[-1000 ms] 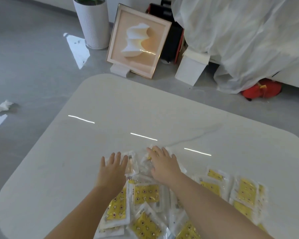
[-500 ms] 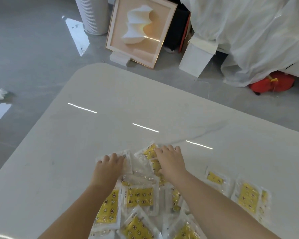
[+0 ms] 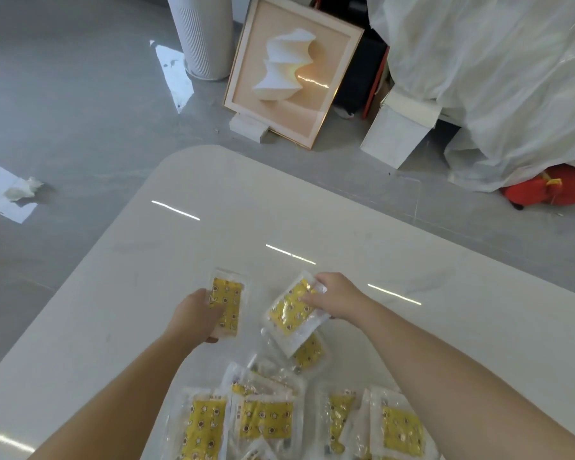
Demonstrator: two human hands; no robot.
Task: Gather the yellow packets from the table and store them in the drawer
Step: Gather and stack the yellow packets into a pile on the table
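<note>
Now left hand (image 3: 193,318) grips one flat crinkly yellow packet (image 3: 227,302), right hand (image 3: 337,298) pinches another packet (image 3: 294,312), mid-frame; glossy white table (image 3: 312,207), plastic pile (image 3: 266,423) at bottom.

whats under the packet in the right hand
Under the held packet in the right hand, a second yellow packet shows its lower half on the table. Its upper part is covered, so anything else beneath is hidden.

Both my arms reach forward; left hand (image 3: 196,318) grips left packet (image 3: 229,300), right hand (image 3: 337,298) pinches right packet (image 3: 291,315).
</note>
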